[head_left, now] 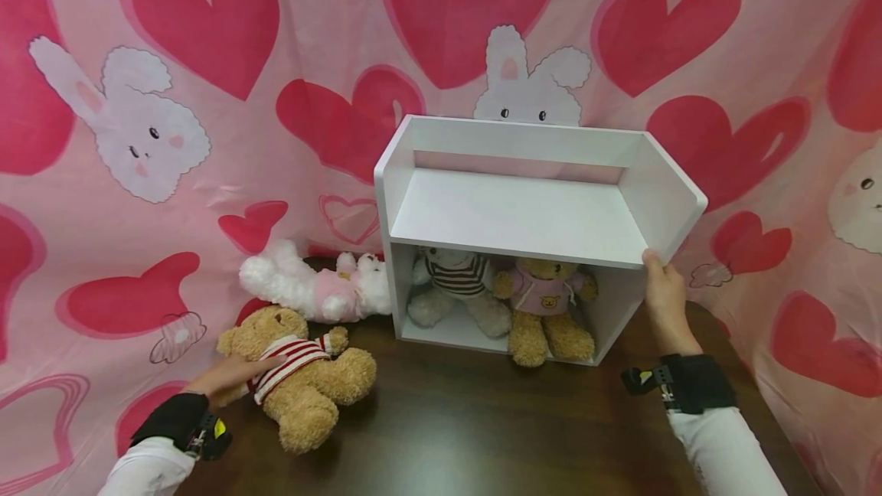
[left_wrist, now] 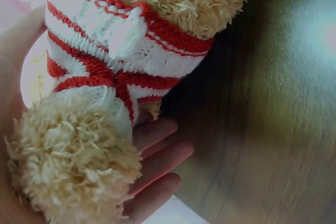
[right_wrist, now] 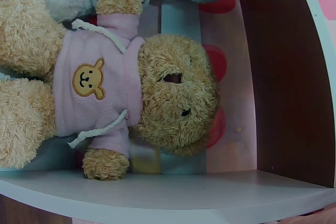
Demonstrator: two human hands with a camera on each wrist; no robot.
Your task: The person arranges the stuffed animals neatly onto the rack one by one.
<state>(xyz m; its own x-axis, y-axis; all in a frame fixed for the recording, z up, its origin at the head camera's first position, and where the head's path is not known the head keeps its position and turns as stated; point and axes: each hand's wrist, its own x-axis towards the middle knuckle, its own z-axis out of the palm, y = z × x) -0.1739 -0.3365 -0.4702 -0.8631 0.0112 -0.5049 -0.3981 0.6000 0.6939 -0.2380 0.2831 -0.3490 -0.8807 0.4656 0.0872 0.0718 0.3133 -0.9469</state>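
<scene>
My left hand (head_left: pixel 230 377) grips a brown teddy bear (head_left: pixel 306 400) in a red-and-white striped knit sweater (left_wrist: pixel 115 51). The thumb lies over the sweater, and in the left wrist view the fingers (left_wrist: pixel 160 166) come out from behind the bear's arm. This bear leans back at the left side of the table. My right hand (head_left: pixel 664 301) holds the front right corner of a white two-tier shelf (head_left: pixel 517 213), thumb up at the board's edge. In its lower compartment sit a bear in a pink hoodie (right_wrist: pixel 97 80) and a grey-white plush in a dark striped top (head_left: pixel 458 274).
Against the shelf's left side, a white plush in pink (head_left: pixel 338 289) lies on its side behind the brown bear. The dark wooden table (head_left: pixel 468 435) spreads in front of the shelf. Pink cloth (head_left: pixel 331 21) with hearts and rabbits hangs behind and around it.
</scene>
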